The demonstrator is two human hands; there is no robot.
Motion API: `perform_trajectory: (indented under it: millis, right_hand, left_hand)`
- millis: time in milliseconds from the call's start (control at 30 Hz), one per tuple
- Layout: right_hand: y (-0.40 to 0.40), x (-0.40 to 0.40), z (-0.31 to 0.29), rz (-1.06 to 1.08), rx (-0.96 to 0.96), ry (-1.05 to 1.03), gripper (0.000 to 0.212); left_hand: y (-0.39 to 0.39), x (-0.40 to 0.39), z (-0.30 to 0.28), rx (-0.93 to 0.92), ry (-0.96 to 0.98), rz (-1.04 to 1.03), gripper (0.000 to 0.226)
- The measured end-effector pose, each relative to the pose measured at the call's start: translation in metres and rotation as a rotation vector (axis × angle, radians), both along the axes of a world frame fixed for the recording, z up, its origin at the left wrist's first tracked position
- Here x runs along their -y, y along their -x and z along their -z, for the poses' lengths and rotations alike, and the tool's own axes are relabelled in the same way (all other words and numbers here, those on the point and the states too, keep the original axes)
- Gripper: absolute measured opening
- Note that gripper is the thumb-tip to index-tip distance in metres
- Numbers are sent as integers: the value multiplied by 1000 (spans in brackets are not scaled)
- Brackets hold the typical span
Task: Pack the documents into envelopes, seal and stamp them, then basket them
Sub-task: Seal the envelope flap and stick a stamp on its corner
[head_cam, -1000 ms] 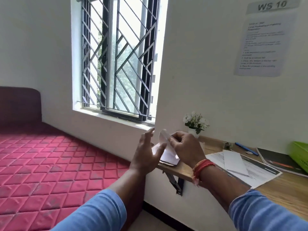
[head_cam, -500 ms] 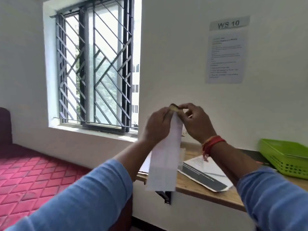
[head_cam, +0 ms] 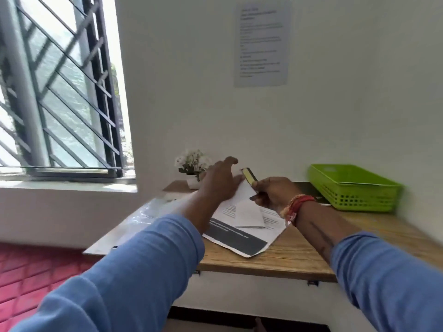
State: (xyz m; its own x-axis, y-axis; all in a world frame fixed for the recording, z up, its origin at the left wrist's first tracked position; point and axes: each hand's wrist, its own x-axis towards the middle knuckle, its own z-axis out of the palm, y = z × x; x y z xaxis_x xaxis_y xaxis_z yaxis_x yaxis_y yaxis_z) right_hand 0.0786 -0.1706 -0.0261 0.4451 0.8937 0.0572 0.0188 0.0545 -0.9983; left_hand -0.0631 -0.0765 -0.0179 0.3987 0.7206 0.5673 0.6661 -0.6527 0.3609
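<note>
A white envelope [head_cam: 248,209] stands tilted over the printed documents [head_cam: 239,237] on the wooden desk [head_cam: 287,257]. My left hand [head_cam: 219,182] grips the envelope's upper left edge, with the index finger raised. My right hand [head_cam: 274,192] is closed on a small yellow and black object [head_cam: 249,176], held at the envelope's top corner. What that object is cannot be told through the blur. A green plastic basket [head_cam: 352,190] sits at the desk's back right; its contents are hard to make out.
A small pot of white flowers [head_cam: 193,164] stands at the desk's back left, against the wall. A printed notice [head_cam: 262,44] hangs on the wall above. A barred window [head_cam: 60,92] is on the left, with a red quilted mattress [head_cam: 28,279] below it.
The envelope hung in the air from both hands; now it is lowered onto the documents. My view has swung right and closer to the desk.
</note>
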Motion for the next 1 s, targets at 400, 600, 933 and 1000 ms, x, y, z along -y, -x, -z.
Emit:
perform_trajectory:
  millis: [400, 600, 933, 1000]
  right_hand:
    - [-50, -75, 22, -13, 639, 360, 29]
    - [-85, -116, 41, -85, 1163, 302, 41]
    - [-99, -136, 51, 69, 1255, 151, 31]
    - [-103, -136, 50, 105, 1151, 109, 28]
  left_hand:
    - [-41, -75, 78, -278, 28, 119, 20]
    - [-54, -94, 77, -263, 38, 221, 24]
    - [-54, -97, 77, -377, 146, 302, 55]
    - [-54, -96, 74, -375, 198, 317, 67]
